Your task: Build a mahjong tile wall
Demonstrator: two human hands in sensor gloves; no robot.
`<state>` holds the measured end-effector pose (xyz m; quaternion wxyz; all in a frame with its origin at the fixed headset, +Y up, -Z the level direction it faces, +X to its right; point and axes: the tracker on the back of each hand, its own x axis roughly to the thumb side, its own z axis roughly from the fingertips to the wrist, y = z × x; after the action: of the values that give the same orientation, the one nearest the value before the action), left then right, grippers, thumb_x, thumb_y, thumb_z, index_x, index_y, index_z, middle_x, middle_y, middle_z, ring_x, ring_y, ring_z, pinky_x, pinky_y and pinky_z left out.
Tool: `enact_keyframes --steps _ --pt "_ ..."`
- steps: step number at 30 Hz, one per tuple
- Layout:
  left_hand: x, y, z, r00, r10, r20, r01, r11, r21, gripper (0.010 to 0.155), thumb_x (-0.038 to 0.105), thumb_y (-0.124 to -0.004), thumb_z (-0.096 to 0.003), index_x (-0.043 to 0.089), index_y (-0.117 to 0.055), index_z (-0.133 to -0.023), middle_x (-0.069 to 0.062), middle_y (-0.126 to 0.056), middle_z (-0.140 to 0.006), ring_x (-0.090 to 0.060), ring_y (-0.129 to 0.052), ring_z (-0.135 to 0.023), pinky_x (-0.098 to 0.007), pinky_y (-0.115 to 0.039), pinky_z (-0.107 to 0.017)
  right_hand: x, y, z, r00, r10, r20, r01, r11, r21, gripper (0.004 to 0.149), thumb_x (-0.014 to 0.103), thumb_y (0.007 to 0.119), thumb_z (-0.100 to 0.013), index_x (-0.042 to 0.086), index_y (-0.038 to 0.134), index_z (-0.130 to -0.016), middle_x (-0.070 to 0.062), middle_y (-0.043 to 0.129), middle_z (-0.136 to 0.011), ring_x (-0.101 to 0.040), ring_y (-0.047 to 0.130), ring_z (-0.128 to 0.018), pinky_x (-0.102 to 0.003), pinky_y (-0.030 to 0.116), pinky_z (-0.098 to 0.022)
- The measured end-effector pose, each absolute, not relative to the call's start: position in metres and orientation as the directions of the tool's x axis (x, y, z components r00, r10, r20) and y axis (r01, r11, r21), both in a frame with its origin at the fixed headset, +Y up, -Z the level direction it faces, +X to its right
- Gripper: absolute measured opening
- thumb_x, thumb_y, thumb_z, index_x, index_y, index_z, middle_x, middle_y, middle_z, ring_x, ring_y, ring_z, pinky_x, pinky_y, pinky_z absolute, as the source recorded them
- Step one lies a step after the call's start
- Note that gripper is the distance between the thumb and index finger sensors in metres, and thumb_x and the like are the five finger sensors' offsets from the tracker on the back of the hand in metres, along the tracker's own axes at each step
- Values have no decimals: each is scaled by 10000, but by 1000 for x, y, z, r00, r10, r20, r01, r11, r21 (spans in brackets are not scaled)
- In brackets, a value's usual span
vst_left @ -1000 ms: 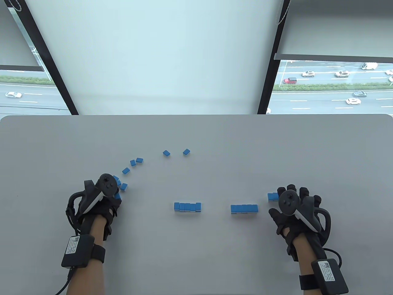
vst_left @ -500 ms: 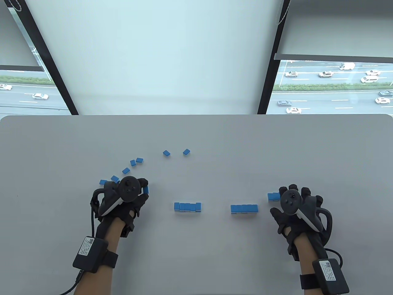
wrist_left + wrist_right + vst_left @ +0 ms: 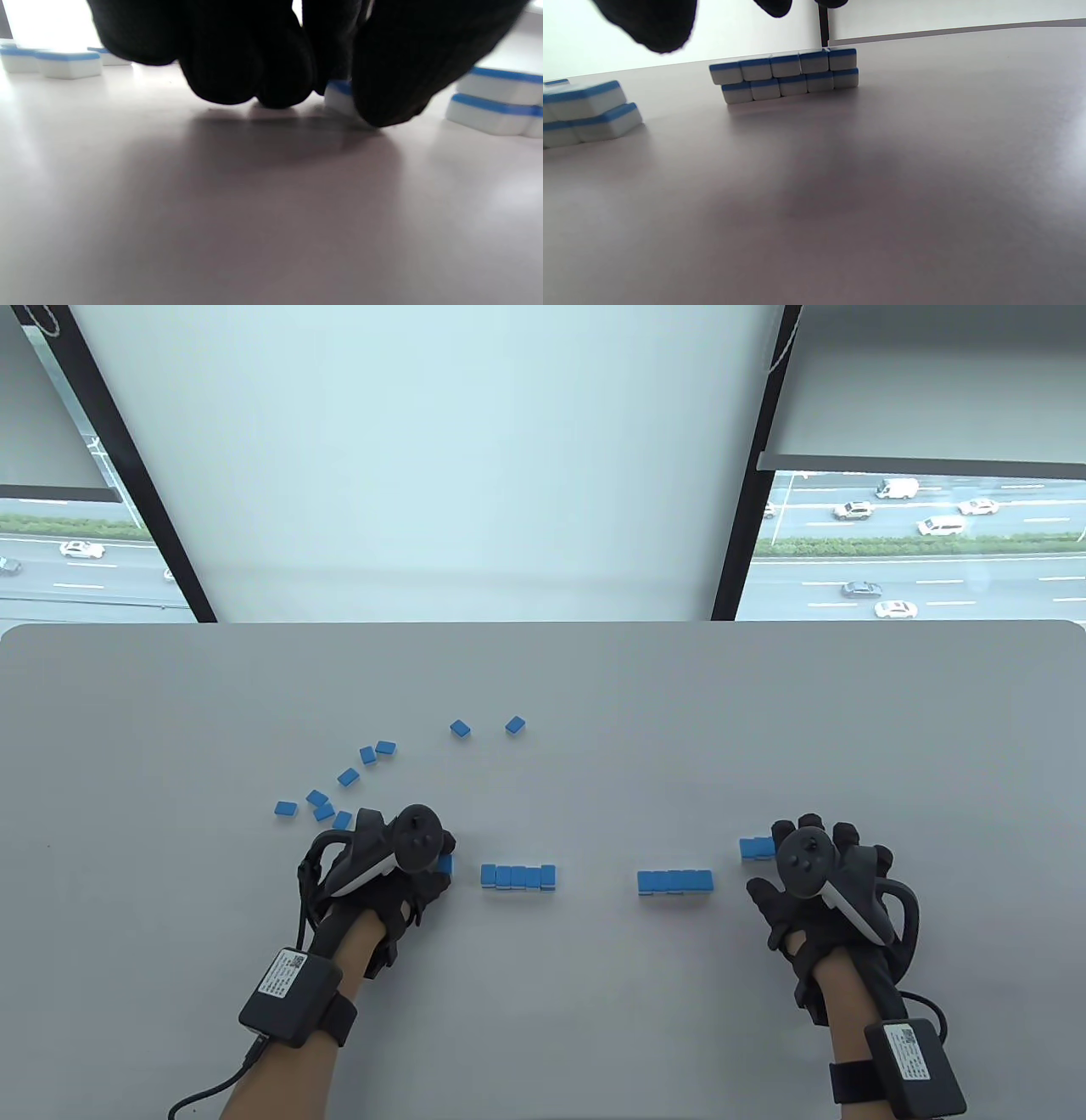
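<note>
On the grey table [image 3: 543,678] stand two short two-layer wall segments of blue-backed mahjong tiles, a left segment [image 3: 518,876] and a right segment [image 3: 675,881]. My left hand [image 3: 424,869] sits just left of the left segment and pinches a single tile [image 3: 445,864] that lies low on the table. In the left wrist view that tile [image 3: 338,96] shows between curled fingers [image 3: 237,63] and thumb, with the segment [image 3: 496,101] to its right. My right hand [image 3: 814,857] rests with spread fingers beside a few tiles [image 3: 753,847] and holds nothing.
Several loose tiles [image 3: 339,793] lie scattered behind my left hand, and two more [image 3: 460,727] [image 3: 515,723] lie further back. The right wrist view shows a five-wide two-layer segment [image 3: 785,76] and a nearer stack [image 3: 585,112] at its left edge.
My left hand has moved right from the loose cluster to the left segment, bringing one tile with it. The right hand has barely shifted.
</note>
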<state>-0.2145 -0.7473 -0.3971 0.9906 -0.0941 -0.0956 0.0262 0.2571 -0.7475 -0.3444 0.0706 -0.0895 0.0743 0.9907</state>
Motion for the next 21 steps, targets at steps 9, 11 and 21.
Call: enact_keyframes --steps 9,11,21 --pt "-279 -690 -412 973 228 30 -230 972 55 608 507 -881 -394 348 -752 -967 49 -868 -887 -230 -904 -709 -519 -752 -597 260 -745 -345 -971 148 -189 -173 -978 120 788 611 692 -413 330 341 -1060 14 228 -1145 -403 168 -1018 -645 116 -650" --pt "-290 -691 -420 982 187 -18 -186 981 54 610 505 -880 -395 352 -750 -971 50 -867 -881 -229 -902 -707 -520 -752 -594 261 -745 -345 -970 148 -193 -173 -977 121 787 610 692 -413 331 341 -1059 13 228 -1145 -402 168 -1018 -645 116 -650" --pt "-305 -741 -434 995 -2 -103 -16 985 -171 655 480 -886 -405 467 -645 -1014 45 -768 -909 -238 -814 -740 -535 -685 -632 262 -745 -344 -970 141 -200 -167 -978 122 786 610 693 -413 330 345 -1059 13 230 -1145 -402 169 -1018 -645 116 -650"
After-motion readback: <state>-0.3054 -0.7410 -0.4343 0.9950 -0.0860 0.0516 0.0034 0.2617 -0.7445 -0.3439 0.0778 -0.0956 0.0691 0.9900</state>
